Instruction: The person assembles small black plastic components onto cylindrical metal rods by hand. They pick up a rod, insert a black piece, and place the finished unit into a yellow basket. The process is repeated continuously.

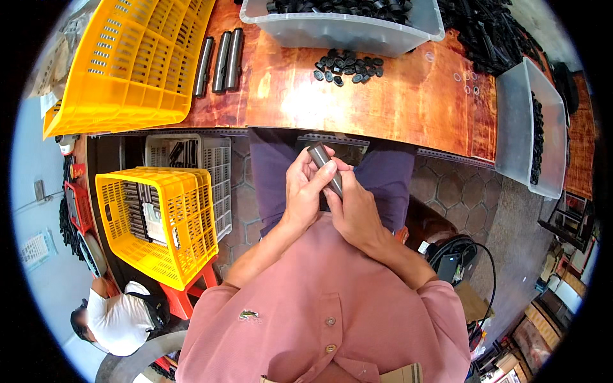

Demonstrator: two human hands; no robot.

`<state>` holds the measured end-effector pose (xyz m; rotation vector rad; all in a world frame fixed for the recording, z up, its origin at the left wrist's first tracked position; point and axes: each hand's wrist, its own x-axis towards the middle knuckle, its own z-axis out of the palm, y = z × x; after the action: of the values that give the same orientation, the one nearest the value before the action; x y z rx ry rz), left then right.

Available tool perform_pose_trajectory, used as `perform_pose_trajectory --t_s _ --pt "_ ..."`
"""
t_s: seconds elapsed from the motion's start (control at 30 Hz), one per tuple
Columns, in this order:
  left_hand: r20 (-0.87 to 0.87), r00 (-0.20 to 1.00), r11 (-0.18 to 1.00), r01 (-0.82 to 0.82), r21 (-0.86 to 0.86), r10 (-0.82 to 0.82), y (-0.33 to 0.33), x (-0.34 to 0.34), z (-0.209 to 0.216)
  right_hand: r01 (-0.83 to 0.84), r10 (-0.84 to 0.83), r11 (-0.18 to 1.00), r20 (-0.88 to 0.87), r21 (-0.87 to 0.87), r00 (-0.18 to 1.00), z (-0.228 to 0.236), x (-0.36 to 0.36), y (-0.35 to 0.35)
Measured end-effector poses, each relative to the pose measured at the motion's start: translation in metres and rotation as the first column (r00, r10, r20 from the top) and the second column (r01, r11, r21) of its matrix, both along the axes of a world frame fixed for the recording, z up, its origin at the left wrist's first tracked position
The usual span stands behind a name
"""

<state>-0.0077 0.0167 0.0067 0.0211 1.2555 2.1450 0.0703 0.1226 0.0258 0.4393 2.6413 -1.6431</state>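
A dark grey cylindrical tube point(318, 154) is held in front of my chest, tilted with its upper end toward the table. My left hand point(300, 188) is wrapped round it, the thumb lying along its side. My right hand point(356, 214) grips its lower part, which the fingers partly hide. Beyond my hands, on the reddish wooden table point(281, 102), three similar dark tubes point(221, 62) lie side by side. A loose pile of small black oval parts point(348, 66) is spread near the table's middle.
A translucent bin point(345, 35) of black parts stands at the back; another point(520, 127) is at right. A large yellow crate point(128, 96) rests at the table's left. Below it, another yellow crate point(182, 223) holds tubes on a red stool point(179, 300). A person point(124, 319) is at lower left.
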Motion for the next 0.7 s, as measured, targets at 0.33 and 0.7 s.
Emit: perform_pose_trajectory --t_s 0.33,0.7 --pt "-0.088 0.996 1.000 0.014 -0.016 -0.015 -0.001 0.001 0.007 -0.047 0.049 0.997 -0.028 0.058 0.998 0.002 0.003 0.002" --pt "-0.119 0.988 0.989 0.079 -0.128 -0.095 -0.003 0.009 0.011 -0.034 0.035 0.984 0.004 -0.176 0.999 -0.014 0.011 0.009"
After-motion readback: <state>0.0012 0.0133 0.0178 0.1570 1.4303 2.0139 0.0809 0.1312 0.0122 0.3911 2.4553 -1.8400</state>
